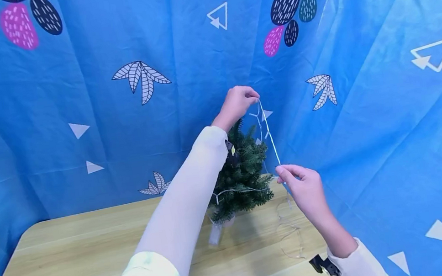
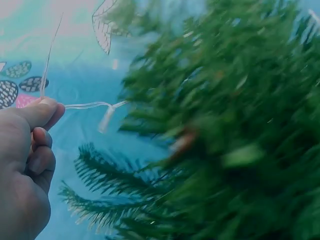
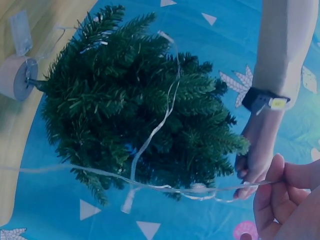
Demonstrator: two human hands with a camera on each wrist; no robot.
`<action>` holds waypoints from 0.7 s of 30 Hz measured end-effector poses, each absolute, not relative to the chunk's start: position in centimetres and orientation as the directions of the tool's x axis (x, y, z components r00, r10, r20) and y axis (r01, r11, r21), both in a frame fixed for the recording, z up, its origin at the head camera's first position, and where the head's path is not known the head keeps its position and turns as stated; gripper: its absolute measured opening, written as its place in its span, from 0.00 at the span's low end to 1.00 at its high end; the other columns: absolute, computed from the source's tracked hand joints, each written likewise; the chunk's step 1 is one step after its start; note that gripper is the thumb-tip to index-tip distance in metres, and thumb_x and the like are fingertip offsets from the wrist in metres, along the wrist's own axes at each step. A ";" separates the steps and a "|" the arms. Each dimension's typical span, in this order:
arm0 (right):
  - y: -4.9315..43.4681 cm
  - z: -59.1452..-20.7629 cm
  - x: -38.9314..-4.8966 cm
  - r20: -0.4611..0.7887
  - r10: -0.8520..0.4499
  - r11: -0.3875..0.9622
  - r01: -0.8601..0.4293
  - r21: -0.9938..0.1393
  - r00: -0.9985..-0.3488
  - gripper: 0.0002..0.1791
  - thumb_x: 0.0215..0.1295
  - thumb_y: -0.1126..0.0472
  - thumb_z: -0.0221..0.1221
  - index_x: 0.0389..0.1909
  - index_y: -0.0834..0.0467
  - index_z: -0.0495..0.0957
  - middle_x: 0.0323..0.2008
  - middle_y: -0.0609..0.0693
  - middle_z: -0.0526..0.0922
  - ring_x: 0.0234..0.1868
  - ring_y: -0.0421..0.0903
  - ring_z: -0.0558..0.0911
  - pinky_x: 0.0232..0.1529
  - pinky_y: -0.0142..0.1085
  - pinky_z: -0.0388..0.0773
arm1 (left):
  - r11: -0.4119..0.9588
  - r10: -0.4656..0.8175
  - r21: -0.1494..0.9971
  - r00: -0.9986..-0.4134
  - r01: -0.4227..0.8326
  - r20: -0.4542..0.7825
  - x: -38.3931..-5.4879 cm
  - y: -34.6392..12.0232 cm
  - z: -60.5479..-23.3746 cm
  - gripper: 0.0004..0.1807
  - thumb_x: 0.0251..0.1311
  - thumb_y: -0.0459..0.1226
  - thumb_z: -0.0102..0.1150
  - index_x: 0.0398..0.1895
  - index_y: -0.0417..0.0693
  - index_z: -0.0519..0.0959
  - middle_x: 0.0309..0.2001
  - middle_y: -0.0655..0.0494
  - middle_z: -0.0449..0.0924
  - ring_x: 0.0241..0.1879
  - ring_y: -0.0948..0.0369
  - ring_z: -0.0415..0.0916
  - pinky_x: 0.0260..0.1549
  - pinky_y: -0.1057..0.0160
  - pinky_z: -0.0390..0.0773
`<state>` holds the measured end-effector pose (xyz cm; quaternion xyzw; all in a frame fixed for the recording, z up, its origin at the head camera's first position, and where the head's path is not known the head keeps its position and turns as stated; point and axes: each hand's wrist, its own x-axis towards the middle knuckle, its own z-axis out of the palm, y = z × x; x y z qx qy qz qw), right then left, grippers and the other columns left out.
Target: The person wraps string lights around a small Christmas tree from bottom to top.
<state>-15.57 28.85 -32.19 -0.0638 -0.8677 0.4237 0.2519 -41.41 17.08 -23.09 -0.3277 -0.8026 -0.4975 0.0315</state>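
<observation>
A small artificial Christmas tree [image 1: 244, 162] stands on the table, with a string of fairy lights [image 1: 269, 133] partly around it. My left hand [image 1: 237, 103] is raised by the treetop on the far side and pinches the light wire [image 2: 85, 105] between thumb and fingertips. Lower down, to the right of the tree, my right hand [image 1: 305, 190] pinches the same string, so a stretch runs nearly straight between both hands. One strand crosses the branches [image 3: 125, 100] in the right wrist view, where a small bulb [image 3: 128, 201] shows. My left forearm hides part of the tree.
The loose end of the string [image 1: 291, 235] hangs below my right hand onto the wooden table [image 1: 94, 250]. Beside the tree's round base [image 3: 15, 77] lies a clear, box-like piece [image 3: 20, 32]. A blue patterned cloth [image 1: 191, 31] hangs behind and to the right.
</observation>
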 end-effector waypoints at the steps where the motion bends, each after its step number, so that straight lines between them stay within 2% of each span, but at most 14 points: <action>1: 28.8 -32.2 -15.5 0.387 0.320 0.637 -0.107 -0.764 -0.865 0.19 0.71 0.42 0.60 0.41 0.52 0.89 0.35 0.50 0.88 0.35 0.45 0.76 0.30 0.36 0.69 | 0.296 0.490 0.777 -0.787 0.555 0.375 -41.7 17.0 -22.9 0.11 0.72 0.41 0.58 0.49 0.50 0.86 0.51 0.57 0.84 0.49 0.62 0.78 0.51 0.61 0.79; 4: 28.6 -32.4 -15.4 0.392 0.310 0.641 -0.114 -0.759 -0.866 0.19 0.71 0.42 0.60 0.36 0.53 0.88 0.38 0.50 0.88 0.44 0.44 0.78 0.40 0.36 0.71 | 0.313 0.475 0.781 -0.801 0.541 0.364 -42.5 16.8 -22.5 0.11 0.72 0.40 0.58 0.49 0.50 0.86 0.52 0.57 0.84 0.50 0.61 0.78 0.53 0.61 0.79; 7: 28.4 -32.5 -15.3 0.391 0.296 0.646 -0.119 -0.754 -0.871 0.20 0.71 0.42 0.59 0.31 0.54 0.87 0.40 0.51 0.87 0.54 0.43 0.77 0.48 0.39 0.69 | 0.334 0.446 0.783 -0.820 0.524 0.359 -43.1 16.3 -22.5 0.11 0.72 0.40 0.58 0.50 0.51 0.86 0.53 0.57 0.84 0.50 0.61 0.78 0.51 0.61 0.78; 12: 27.9 -32.6 -15.2 0.398 0.297 0.641 -0.128 -0.757 -0.868 0.19 0.71 0.45 0.61 0.29 0.54 0.87 0.38 0.53 0.87 0.53 0.44 0.75 0.53 0.42 0.68 | 0.337 0.421 0.789 -0.832 0.514 0.362 -44.0 14.9 -23.0 0.12 0.73 0.40 0.57 0.51 0.50 0.86 0.53 0.56 0.83 0.50 0.59 0.79 0.48 0.60 0.78; 17: 27.6 -32.7 -15.1 0.400 0.291 0.638 -0.135 -0.758 -0.869 0.16 0.70 0.47 0.63 0.27 0.53 0.87 0.28 0.55 0.86 0.53 0.46 0.74 0.64 0.45 0.65 | 0.306 0.410 0.818 -0.843 0.487 0.348 -44.9 13.8 -23.5 0.13 0.73 0.40 0.57 0.53 0.47 0.85 0.54 0.55 0.83 0.53 0.57 0.79 0.48 0.58 0.78; 21: 27.3 -32.6 -15.2 0.391 0.284 0.633 -0.135 -0.762 -0.876 0.15 0.70 0.48 0.63 0.29 0.52 0.87 0.29 0.55 0.87 0.55 0.47 0.73 0.66 0.46 0.63 | 0.277 0.380 0.845 -0.860 0.458 0.341 -45.4 13.2 -23.8 0.13 0.72 0.39 0.58 0.54 0.45 0.85 0.54 0.55 0.84 0.52 0.59 0.79 0.48 0.58 0.78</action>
